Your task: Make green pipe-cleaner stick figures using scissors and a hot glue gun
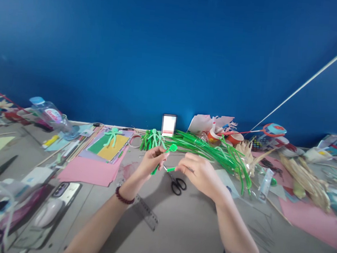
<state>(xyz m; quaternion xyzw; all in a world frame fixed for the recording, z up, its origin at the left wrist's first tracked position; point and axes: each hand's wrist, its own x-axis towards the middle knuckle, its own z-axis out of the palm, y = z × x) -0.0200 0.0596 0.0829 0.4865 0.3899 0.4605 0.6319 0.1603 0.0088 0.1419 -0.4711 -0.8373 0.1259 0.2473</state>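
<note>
Near the middle of the head view, my left hand (152, 162) pinches a green fuzzy stem whose round green head (173, 147) sticks out past the fingertips. To its right my right hand (195, 170) is closed on a short green piece (171, 169) that points toward the left hand. The two hands are a small gap apart above the table. Black-handled scissors (178, 185) lie under them, with the blades pointing up and left. A bundle of long green stems (205, 147) lies behind the right hand. Several small green figures (153, 137) are bunched behind the left hand.
Pink paper (89, 170) and coloured sheets (116, 148) lie on the left, near a phone (68, 192) and a plastic bottle (50, 113). A clear ruler (147, 213) is beside the left forearm. Red cups (234, 138) and dried husks (308, 182) are on the right.
</note>
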